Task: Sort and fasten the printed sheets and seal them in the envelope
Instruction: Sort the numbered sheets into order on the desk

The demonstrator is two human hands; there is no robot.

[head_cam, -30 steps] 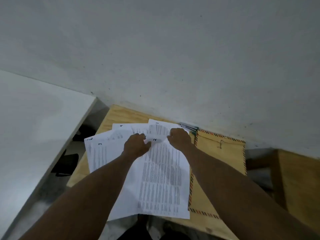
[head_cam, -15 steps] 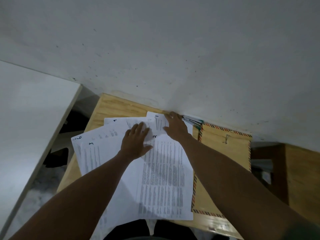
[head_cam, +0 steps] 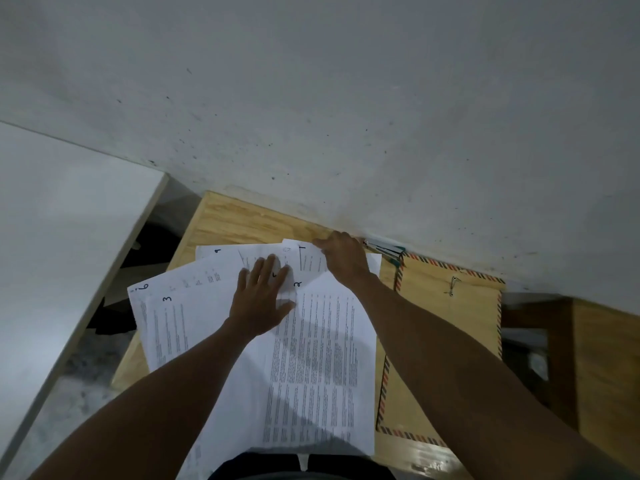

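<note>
Head view. The printed sheets (head_cam: 311,358) lie fanned and overlapping on a wooden table (head_cam: 235,220) set against a grey wall (head_cam: 346,98); handwritten numbers 1, 2, 3 and 6 are legible at their far edges. The left hand (head_cam: 261,299) rests flat on the pile, fingers straight and spread. The right hand (head_cam: 344,259) reaches to the far edge of the sheet marked 1 (head_cam: 306,259); its fingers appear curled over that edge, though the grip is partly hidden. The brown envelope (head_cam: 446,323), with striped border, lies just right of the sheets, partly under them.
</note>
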